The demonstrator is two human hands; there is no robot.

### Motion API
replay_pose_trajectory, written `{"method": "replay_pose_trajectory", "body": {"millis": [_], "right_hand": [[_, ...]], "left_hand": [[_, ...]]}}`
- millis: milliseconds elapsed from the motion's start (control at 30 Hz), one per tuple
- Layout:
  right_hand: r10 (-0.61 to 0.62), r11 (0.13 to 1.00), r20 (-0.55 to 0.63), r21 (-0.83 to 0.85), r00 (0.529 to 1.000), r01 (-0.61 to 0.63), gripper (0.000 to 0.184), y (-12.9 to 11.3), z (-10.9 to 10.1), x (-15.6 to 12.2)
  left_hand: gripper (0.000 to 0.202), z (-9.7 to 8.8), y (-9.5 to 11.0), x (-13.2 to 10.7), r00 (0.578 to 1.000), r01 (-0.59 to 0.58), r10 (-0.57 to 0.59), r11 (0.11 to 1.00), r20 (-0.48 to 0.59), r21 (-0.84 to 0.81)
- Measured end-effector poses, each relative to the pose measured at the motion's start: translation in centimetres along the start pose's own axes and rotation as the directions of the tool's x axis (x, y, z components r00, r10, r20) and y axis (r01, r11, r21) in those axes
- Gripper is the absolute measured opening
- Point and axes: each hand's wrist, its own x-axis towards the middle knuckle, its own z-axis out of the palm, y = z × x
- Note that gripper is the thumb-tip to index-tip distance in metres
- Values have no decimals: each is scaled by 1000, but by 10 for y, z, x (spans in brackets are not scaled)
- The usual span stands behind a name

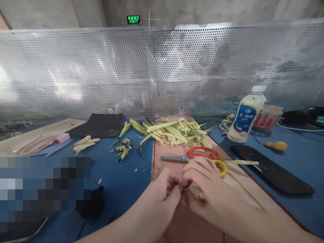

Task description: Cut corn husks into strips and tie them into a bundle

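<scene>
Both of my hands meet low over a pinkish wooden board (172,148). My left hand (165,189) is closed in a pinch on a small greenish plant piece (194,190). My right hand (202,184) curls around the same piece from the right, with pale fibres showing under its fingers. One long thin leaf strip (243,162) runs out to the right from my hands. Just beyond my fingers lie scissors with red and yellow handles (199,154). A heap of green and pale leaf strips (172,131) covers the board's far end.
A white bottle with a blue label (246,116) and a small clear jar (268,118) stand at the right, a black phone (272,173) lies nearer. Small pale stalk pieces (86,143) and green bits (124,148) lie on the blue table. A perforated metal screen (162,67) closes the back.
</scene>
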Motion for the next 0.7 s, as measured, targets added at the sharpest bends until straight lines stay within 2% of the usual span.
{"method": "replay_pose_trajectory", "body": {"millis": [300, 500, 700], "right_hand": [[25, 999, 29, -34, 999, -24, 16, 1, 1, -1], [-28, 998, -18, -56, 999, 27, 15, 2, -5, 3], [21, 1000, 0, -8, 1000, -21, 13, -3, -9, 5]], "left_hand": [[6, -3, 2, 0, 995, 82, -83, 996, 55, 26], [12, -2, 7, 3, 965, 260, -253, 959, 73, -113], [13, -1, 5, 4, 959, 282, -276, 947, 59, -150]]}}
